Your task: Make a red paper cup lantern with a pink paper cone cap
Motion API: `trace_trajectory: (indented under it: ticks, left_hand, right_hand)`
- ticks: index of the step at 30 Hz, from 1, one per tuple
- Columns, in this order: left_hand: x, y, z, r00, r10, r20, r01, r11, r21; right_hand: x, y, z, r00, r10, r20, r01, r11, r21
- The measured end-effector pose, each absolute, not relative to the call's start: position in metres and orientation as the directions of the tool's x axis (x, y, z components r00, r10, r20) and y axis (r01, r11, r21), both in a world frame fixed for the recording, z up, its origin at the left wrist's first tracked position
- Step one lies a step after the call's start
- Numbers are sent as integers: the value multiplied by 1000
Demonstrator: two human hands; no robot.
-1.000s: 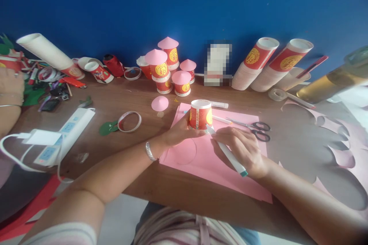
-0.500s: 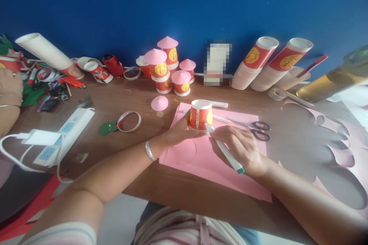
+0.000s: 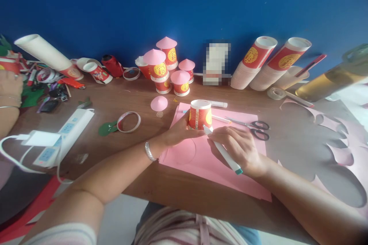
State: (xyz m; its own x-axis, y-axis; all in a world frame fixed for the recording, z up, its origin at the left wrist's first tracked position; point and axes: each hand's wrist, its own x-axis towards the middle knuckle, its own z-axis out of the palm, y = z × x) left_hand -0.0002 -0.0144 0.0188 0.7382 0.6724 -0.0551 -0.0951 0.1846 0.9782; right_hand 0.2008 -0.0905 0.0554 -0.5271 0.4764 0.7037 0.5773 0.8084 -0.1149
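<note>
The right hand (image 3: 240, 147) pinches the marker (image 3: 228, 159) between its fingers at a slant, apparently so that the tip reaches the cup's (image 3: 197, 118) lower edge unobstructed. The left hand's (image 3: 181, 131) fingers curl around the cup's side above the paper (image 3: 221, 178), presumably steadying it against the tip. Beyond, scissors (image 3: 253, 125) lie to the right, likely within reach; roofed cups (image 3: 160, 71) stand near the wall (image 3: 184, 4), probably to free working space.
</note>
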Motion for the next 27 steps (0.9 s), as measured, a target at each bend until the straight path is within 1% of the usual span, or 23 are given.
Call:
trace_trajectory:
  ticks: [8,13,19,27]
  left_hand:
    - [-1,-14,17,735,677,-39,-129,197,972]
    - [-2,-13,16,732,679,-55,-112,199,974]
    - [-3,-12,11,724,689,-39,-122,184,975]
    - [-2,-13,14,712,701,-27,-122,161,979]
  right_hand:
    - [199,-90,46,-471,472,746,614,782,-106]
    - [199,-91,47,-471,463,751,618,781,-93]
    - [198,-91,48,-461,410,787,607,793,-58]
    - [198,-91,50,-479,402,781,618,786,-26]
